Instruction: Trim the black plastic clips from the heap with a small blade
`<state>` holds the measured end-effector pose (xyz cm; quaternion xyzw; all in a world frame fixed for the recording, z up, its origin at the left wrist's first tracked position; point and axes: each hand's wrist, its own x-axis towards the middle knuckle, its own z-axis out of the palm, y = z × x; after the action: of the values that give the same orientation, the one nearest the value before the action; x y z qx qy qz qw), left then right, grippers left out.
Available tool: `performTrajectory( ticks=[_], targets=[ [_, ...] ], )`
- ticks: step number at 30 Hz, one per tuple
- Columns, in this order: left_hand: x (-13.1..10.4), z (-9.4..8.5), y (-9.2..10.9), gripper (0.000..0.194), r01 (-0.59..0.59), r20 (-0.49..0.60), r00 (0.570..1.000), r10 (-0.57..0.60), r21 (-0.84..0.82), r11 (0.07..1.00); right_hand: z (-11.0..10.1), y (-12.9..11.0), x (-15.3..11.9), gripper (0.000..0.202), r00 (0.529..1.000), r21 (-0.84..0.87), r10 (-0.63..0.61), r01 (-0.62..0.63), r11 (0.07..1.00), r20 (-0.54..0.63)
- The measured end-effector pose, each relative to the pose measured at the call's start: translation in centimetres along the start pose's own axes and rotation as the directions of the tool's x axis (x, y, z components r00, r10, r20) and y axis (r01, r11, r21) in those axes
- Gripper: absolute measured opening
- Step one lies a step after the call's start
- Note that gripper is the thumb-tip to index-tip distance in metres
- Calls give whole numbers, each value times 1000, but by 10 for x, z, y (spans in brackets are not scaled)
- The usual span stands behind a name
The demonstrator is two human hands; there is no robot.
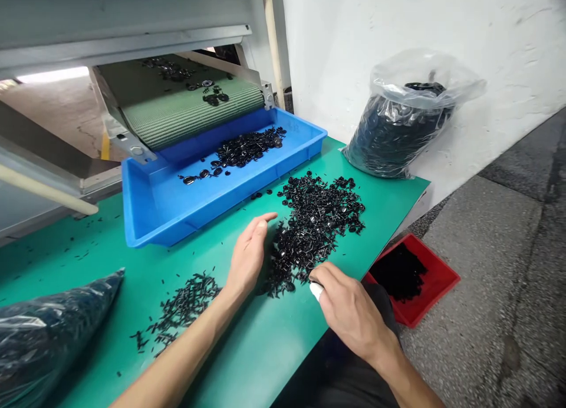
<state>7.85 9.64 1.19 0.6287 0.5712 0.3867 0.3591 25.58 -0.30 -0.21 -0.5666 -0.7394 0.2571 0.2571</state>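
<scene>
A heap of small black molded parts (313, 213), some round and some stick-like, is spread on the green tabletop (265, 349). My left hand (248, 252) rests on edge along the heap's left side, fingers stretched out and holding nothing. At the heap's near edge, my right hand (351, 305) has its fingers curled in a pinch, with a white cover on the thumb tip. A dark bit shows at those fingertips, too small to name. Left of my left forearm lies a looser scatter of short black sticks (190, 302).
Behind the heap, a blue tray (225, 201) with black parts sits below a green conveyor belt (190, 116) carrying more. A filled clear bag (398, 125) leans on the wall; another bag (53, 337) lies front left. A red bin (435, 284) of black pieces is beside the table's right edge.
</scene>
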Motion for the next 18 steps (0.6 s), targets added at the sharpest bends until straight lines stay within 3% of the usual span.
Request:
performTrajectory(
  ticks=[7,11,15,16,18],
  targets=[
    [-18,20,-2,38,12,-7,1000,-12,-81,997,1,8,-3,29,997,82,7,-1,997,-76],
    [-14,21,3,33,-22,-136,991,8,-100,995,1,8,-4,37,993,115,37,-25,993,-110],
    [-33,3,12,22,-94,-296,954,48,-143,985,-3,6,-6,36,992,235,87,-62,970,-96],
    [-44,-2,13,17,-96,-268,962,53,-152,984,-4,4,-6,33,991,290,110,-84,953,-76],
    [-71,-11,10,11,-87,-77,994,76,-148,985,-3,1,-9,26,986,401,166,-149,904,-8]
  ],
)
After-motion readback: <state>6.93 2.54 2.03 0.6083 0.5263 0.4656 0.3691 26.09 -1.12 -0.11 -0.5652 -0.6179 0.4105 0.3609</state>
